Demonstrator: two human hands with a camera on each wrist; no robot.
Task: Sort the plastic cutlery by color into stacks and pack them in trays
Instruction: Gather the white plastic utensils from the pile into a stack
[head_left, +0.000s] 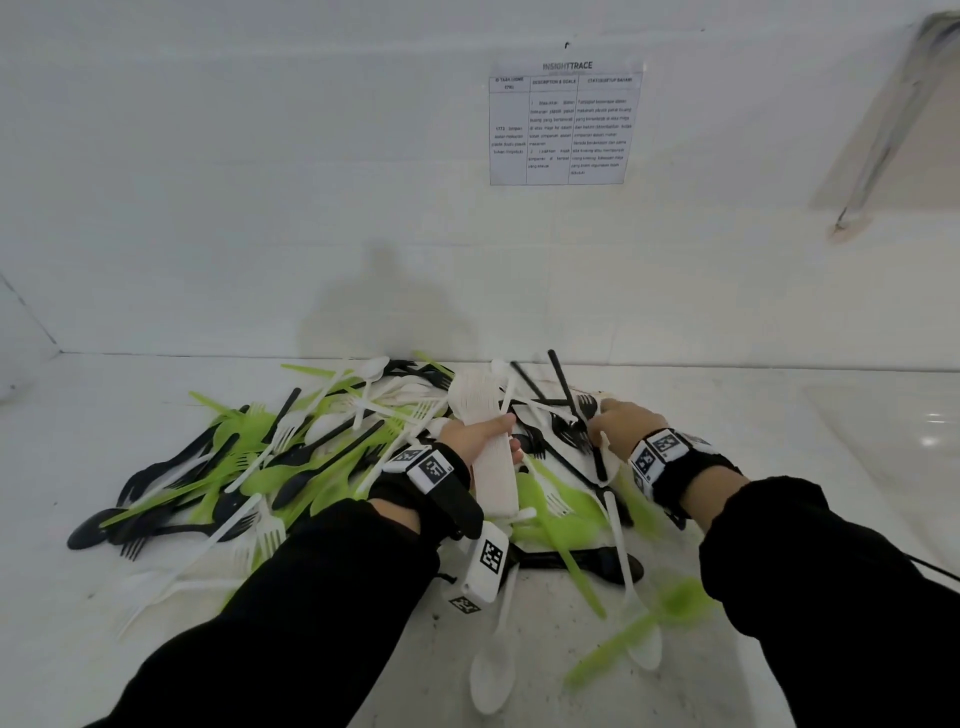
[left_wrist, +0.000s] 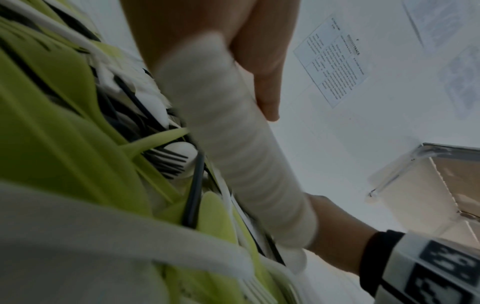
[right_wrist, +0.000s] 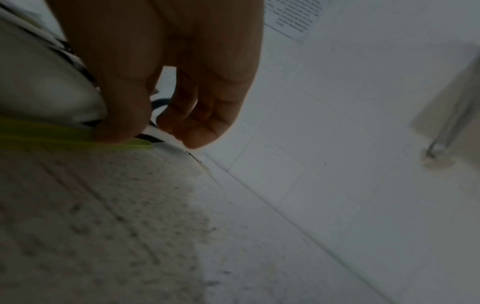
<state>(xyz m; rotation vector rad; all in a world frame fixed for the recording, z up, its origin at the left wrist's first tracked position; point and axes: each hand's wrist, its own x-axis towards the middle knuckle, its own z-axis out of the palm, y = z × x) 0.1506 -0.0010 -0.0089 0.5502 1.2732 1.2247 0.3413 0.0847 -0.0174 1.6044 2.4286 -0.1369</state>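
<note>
A white tabletop (head_left: 727, 519) meets a white wall (head_left: 260, 182) at its far edge, and a printed sheet (head_left: 563, 122) is stuck to the wall above the middle of it. A big heap of plastic cutlery (head_left: 291, 457) in green, black and white covers the middle of the tabletop from the far edge toward the near edge, with forks, spoons and knives lying crossed over one another. The left hand (head_left: 475, 434) is wrapped around a thick stack of white forks (head_left: 483, 436), nested tightly together, held tilted above the heap with the tines toward the far edge. The right hand (head_left: 626, 421) reaches into the right part of the heap near the far edge, its thumb and fingers curled down among black forks (head_left: 566, 431) and white pieces; whether it grips any of them I cannot tell. A white spoon (head_left: 493, 670) and a green spoon (head_left: 660, 613) lie apart near the near edge.
</note>
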